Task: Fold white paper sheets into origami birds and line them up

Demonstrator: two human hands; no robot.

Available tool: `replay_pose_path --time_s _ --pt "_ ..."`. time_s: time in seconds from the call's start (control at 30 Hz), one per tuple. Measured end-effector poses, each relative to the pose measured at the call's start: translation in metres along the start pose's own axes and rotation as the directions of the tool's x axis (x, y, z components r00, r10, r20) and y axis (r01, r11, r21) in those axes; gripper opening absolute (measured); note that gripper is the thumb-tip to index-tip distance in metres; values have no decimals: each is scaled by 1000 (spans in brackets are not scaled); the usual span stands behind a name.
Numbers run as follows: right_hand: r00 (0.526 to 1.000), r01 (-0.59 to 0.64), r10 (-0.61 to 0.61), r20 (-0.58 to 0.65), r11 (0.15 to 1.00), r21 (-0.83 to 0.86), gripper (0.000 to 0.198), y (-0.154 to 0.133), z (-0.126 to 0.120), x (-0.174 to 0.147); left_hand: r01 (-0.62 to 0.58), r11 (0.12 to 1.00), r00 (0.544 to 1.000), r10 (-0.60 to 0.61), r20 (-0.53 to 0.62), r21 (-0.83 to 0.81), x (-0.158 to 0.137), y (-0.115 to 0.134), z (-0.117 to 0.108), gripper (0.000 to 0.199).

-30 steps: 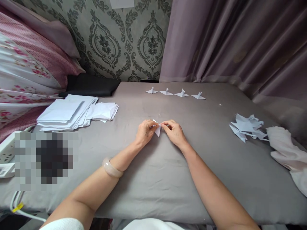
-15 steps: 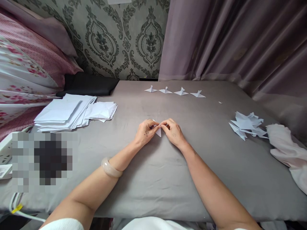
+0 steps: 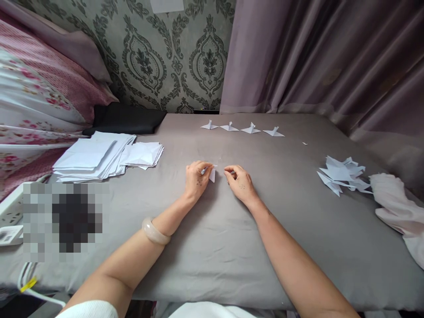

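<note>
My left hand (image 3: 198,180) pinches a small folded white paper piece (image 3: 212,176) between thumb and forefinger, over the middle of the table. Most of the folded paper is hidden behind the fingers; a pointed flap hangs down and a thin edge shows above. Just to the right, apart from the paper, my right hand (image 3: 240,183) has its fingers curled in and the thumb close to the forefinger, with nothing visible between them. Beyond the hands stands a row of several folded paper birds (image 3: 251,128).
Stacks of white paper sheets (image 3: 84,154) and smaller folded papers (image 3: 142,154) lie at the left. A pile of folded white paper (image 3: 344,171) rests at the right beside a pale cloth (image 3: 394,194). A power strip (image 3: 13,207) sits at the left edge on the grey-covered table (image 3: 212,247).
My hands, together at the folded paper before, have come apart. The left one has shifted slightly left with the paper; the right one has let go of it.
</note>
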State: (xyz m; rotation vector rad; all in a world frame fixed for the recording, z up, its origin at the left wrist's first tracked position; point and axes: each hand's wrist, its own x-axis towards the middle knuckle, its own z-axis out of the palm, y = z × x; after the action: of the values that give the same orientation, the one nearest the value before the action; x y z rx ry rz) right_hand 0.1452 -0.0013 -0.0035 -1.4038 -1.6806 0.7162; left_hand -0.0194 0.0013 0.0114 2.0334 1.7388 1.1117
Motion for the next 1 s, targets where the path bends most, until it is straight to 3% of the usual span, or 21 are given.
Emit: replay_pose_path --time_s 0.07,0.2,0.3,0.43,0.73,0.87,1.0 --pt "999 -45 45 -16 999 9 18 1 0 0 51 999 999 -51 15 14 2 -3 -2 11" --pt "998 -68 68 -17 998 1 20 4 -1 -2 178 983 981 -181 74 50 1 -7 -5 33" --pt "997 -79 79 -14 997 -5 21 4 -1 -3 240 966 967 -247 65 99 0 -8 -4 25" --pt "998 -55 55 -19 998 -13 21 3 -2 -4 247 960 963 -259 78 133 2 -13 -1 11" --pt "1000 -21 21 -21 999 -24 21 3 -1 -7 228 960 967 -243 77 162 9 -23 1 13" --pt "1000 -5 5 -25 1000 -28 20 4 -1 -8 246 951 962 -263 72 188 32 -30 -3 16" --pt "999 21 -22 -29 999 -37 21 3 -1 -8 324 917 945 -325 -37 234 82 -45 -10 27"
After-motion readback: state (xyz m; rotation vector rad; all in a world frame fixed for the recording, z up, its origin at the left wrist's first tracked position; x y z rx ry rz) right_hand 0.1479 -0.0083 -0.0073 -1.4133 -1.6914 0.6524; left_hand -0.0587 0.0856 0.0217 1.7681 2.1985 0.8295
